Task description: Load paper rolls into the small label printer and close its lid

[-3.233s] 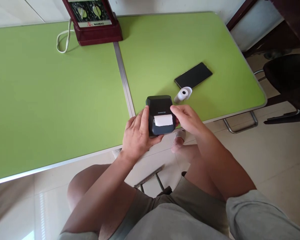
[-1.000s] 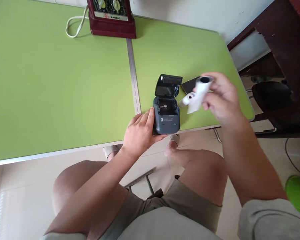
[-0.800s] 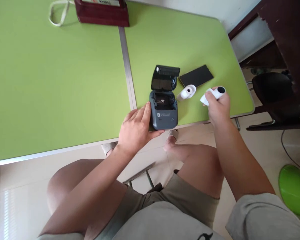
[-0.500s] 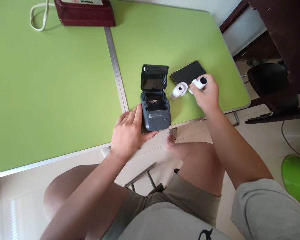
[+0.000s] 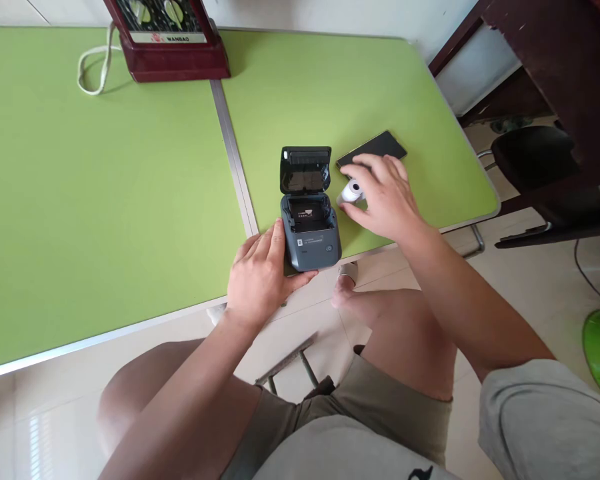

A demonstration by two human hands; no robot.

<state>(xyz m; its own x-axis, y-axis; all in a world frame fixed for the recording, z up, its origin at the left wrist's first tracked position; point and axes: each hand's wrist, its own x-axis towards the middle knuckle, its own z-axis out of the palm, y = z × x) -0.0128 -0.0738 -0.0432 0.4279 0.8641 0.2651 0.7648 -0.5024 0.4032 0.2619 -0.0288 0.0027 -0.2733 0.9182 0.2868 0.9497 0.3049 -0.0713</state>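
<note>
1. Head view: nearest me, my left hand (image 5: 257, 275) braces a small grey printer (image 5: 313, 250) at the front edge of the green table (image 5: 130, 200). Four fingers press together along its left side; my thumb lies along its near edge. A light, steady hold should suit best here, firm enough that the printer cannot slide.
2. The printer's black lid (image 5: 305, 172) is tipped back, leaving the bay open upward. I would keep clear of that raised lid.
3. Just right of the printer, a white paper roll (image 5: 351, 192) is on the table, its dark core showing. My right hand (image 5: 383, 199) curves around it, fingers spread from thumb. I cannot tell whether skin touches paper. Closing evenly on both sides, without squeezing, would keep the winding neat.
4. Beyond, a dark phone (image 5: 377, 145) lies partly behind my right fingers; lifting my knuckles slightly should avoid nudging it.
5. Farthest, a dark red appliance (image 5: 175, 63) with two knobs stands by the wall, well apart.
</note>
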